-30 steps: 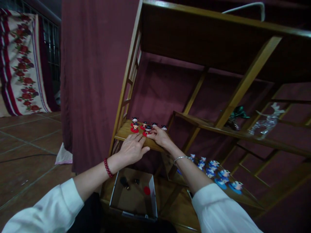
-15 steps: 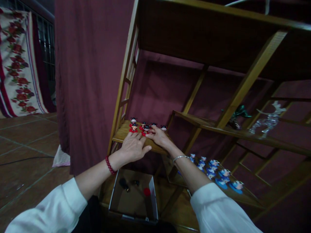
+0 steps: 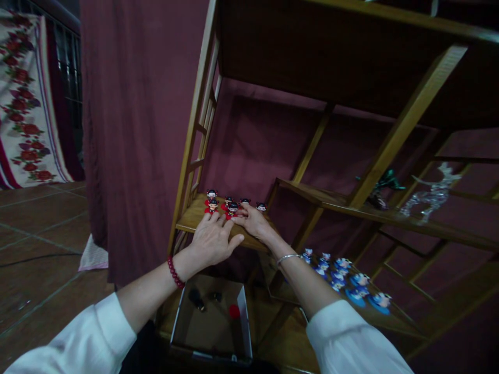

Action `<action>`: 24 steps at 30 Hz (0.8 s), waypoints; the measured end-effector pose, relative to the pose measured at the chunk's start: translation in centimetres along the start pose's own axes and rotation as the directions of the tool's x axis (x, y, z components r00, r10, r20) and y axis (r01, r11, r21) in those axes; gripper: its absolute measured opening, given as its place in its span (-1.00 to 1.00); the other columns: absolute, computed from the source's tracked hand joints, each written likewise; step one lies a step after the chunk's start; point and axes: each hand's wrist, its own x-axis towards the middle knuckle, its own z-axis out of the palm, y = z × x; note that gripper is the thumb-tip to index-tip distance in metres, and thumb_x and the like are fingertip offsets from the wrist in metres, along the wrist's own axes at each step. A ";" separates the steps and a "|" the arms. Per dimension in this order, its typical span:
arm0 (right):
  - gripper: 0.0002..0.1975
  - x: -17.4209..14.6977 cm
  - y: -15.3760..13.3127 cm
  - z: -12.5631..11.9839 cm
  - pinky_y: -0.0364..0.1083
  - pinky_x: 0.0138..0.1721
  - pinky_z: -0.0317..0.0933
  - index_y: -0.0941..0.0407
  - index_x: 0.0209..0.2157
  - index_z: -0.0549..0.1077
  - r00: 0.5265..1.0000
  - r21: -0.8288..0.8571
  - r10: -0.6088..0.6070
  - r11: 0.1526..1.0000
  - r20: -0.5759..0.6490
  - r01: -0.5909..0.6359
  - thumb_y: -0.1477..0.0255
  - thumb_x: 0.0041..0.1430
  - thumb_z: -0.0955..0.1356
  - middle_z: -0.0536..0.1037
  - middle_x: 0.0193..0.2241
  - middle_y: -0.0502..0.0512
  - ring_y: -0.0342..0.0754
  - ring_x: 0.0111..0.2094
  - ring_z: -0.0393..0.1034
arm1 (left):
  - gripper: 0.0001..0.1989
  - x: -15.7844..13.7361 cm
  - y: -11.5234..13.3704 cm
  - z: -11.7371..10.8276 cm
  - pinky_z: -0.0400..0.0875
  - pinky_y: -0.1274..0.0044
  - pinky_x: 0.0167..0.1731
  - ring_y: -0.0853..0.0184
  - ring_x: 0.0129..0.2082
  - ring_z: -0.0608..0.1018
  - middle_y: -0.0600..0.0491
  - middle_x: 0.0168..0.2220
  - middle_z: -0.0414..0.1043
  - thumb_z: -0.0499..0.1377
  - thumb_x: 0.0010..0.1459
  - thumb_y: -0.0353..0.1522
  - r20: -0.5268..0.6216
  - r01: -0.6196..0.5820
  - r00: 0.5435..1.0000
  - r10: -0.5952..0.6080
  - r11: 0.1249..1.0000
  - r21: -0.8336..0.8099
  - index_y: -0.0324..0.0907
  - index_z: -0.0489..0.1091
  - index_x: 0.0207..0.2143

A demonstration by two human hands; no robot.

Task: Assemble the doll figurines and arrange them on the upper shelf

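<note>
Several small red figurines with black hair stand on the upper left shelf (image 3: pixel 189 221) in two rows. My left hand (image 3: pixel 212 239) lies palm down at the shelf's front edge. Its fingers are stretched out, the tips at the red base of the front left figurine (image 3: pixel 212 206), and its thumb points right. My right hand (image 3: pixel 252 222) is closed at the right side of the front middle figurine (image 3: pixel 233 209), thumb low by its base and fingers beside its head. Behind that hand, a figurine (image 3: pixel 261 207) stands at the row's right end, partly hidden.
An open cardboard box (image 3: pixel 212 327) below holds dark pieces and a red disc (image 3: pixel 234 311). Blue and white figurines (image 3: pixel 359 280) fill a lower shelf at right. A clear glass deer (image 3: pixel 431 192) and a dark green ornament (image 3: pixel 384 187) stand on the middle shelf. A purple curtain (image 3: pixel 144 130) hangs left.
The view has shifted slightly. Both hands stay at the front figurines, with almost no movement against the shelf.
</note>
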 end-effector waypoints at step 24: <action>-0.75 0.4 0.5 0.2 -0.14 -0.29 0.25 0.14 -0.39 0.34 1.000 0.028 -0.026 0.999 0.015 0.025 0.50 -0.19 0.42 0.43 -0.50 -0.08 -0.19 -0.44 0.33 | -0.48 -0.1 0.2 0.0 0.13 0.24 -0.05 0.08 -0.04 0.34 -0.16 -0.08 0.42 -0.12 0.18 -0.06 -0.018 0.030 0.999 -0.030 1.000 -0.005 -0.23 0.35 -0.07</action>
